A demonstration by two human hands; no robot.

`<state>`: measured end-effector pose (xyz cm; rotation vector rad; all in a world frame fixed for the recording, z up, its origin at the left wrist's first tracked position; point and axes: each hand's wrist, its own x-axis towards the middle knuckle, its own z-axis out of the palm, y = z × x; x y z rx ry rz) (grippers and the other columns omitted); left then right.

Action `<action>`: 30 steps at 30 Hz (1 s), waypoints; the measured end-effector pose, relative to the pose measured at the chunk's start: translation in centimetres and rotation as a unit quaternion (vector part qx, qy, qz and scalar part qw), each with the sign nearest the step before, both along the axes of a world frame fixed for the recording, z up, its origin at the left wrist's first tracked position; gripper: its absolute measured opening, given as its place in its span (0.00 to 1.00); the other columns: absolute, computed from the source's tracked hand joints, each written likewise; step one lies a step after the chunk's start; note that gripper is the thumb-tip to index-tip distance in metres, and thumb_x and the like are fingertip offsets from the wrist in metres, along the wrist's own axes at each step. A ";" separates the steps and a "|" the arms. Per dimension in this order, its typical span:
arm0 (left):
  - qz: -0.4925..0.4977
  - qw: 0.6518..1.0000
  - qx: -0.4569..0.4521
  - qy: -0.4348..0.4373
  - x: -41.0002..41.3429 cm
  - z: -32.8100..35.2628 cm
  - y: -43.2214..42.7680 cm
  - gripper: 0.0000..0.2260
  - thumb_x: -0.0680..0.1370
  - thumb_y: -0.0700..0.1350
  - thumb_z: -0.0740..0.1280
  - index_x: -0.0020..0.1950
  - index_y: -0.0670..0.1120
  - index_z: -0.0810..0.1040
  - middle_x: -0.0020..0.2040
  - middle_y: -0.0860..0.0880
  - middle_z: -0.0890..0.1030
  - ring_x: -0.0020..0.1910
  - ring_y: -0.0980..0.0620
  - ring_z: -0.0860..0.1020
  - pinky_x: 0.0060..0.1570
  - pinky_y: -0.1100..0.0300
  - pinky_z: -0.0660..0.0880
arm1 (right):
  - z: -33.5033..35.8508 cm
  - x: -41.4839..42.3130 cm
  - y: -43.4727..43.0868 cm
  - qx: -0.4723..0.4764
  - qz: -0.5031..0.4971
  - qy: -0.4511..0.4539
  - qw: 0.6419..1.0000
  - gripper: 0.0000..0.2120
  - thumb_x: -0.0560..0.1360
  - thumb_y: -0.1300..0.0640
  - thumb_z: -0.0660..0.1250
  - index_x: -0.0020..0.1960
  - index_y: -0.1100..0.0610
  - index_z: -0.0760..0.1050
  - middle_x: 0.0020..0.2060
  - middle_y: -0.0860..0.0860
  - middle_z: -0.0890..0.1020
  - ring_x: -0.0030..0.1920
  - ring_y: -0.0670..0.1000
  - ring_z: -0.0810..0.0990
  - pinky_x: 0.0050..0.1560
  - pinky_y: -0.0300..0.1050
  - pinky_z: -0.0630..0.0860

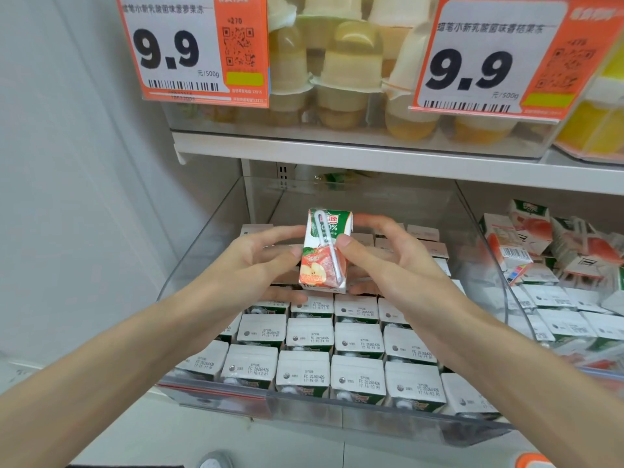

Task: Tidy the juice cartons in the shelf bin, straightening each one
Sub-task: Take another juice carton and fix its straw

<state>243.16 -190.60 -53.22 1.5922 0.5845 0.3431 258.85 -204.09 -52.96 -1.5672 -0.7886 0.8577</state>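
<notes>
1. Both my bare forearms reach forward and converge.
2. My left hand point(256, 261): thumb on the left edge of the carton point(317, 271), fingers spread behind and under it.
3. My right hand point(391, 261): thumb on its front, fingers curled behind.

The orange-edged price tag point(175, 49) at 11 o'clock reads a large "9.9" with "元/500g" beside it, a small "270" above its QR code and a barcode below. The second price tag point(479, 69) at 1 o'clock shows the same "9.9" and "元/500g". The juice carton point(326, 251) at centre bears "100%" on its green top. The white tops of the packed cartons point(304, 369) at 6 o'clock are stamped "FC 20260426" with times such as "17:16:01 A1"
</notes>
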 end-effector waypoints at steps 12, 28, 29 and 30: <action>0.001 0.999 -0.028 -0.043 0.1 0.4 -0.1 0.13 0.84 0.52 0.64 0.65 0.60 0.84 0.51 0.47 0.84 0.43 0.50 0.84 0.45 0.59 0.81 | 0.1 0.1 0.6 -0.058 0.026 0.187 0.980 0.20 0.89 0.48 0.56 0.61 0.61 0.80 0.42 0.62 0.88 0.35 0.53 0.87 0.38 0.41 0.82; -0.009 0.998 0.055 -0.021 -0.3 0.4 -0.3 0.13 0.82 0.49 0.69 0.67 0.54 0.83 0.61 0.55 0.87 0.61 0.54 0.85 0.64 0.53 0.79 | 0.4 0.8 -0.1 0.056 0.097 0.211 0.971 0.29 0.80 0.73 0.56 0.78 0.58 0.68 0.63 0.59 0.85 0.64 0.60 0.84 0.70 0.56 0.78; -0.010 0.998 0.064 -0.018 -0.3 0.4 -0.4 0.13 0.82 0.49 0.70 0.67 0.54 0.83 0.61 0.56 0.86 0.61 0.55 0.85 0.66 0.53 0.78 | 0.5 0.7 -0.1 0.060 0.120 0.209 0.969 0.26 0.78 0.73 0.57 0.75 0.62 0.71 0.64 0.60 0.84 0.66 0.61 0.83 0.70 0.56 0.78; -0.010 0.997 0.072 -0.016 -0.3 0.4 -0.4 0.14 0.82 0.49 0.70 0.67 0.55 0.83 0.62 0.56 0.86 0.60 0.56 0.85 0.67 0.53 0.78 | 0.5 0.7 -0.1 0.062 0.131 0.201 0.969 0.22 0.79 0.71 0.59 0.72 0.65 0.74 0.64 0.61 0.84 0.66 0.62 0.83 0.71 0.56 0.77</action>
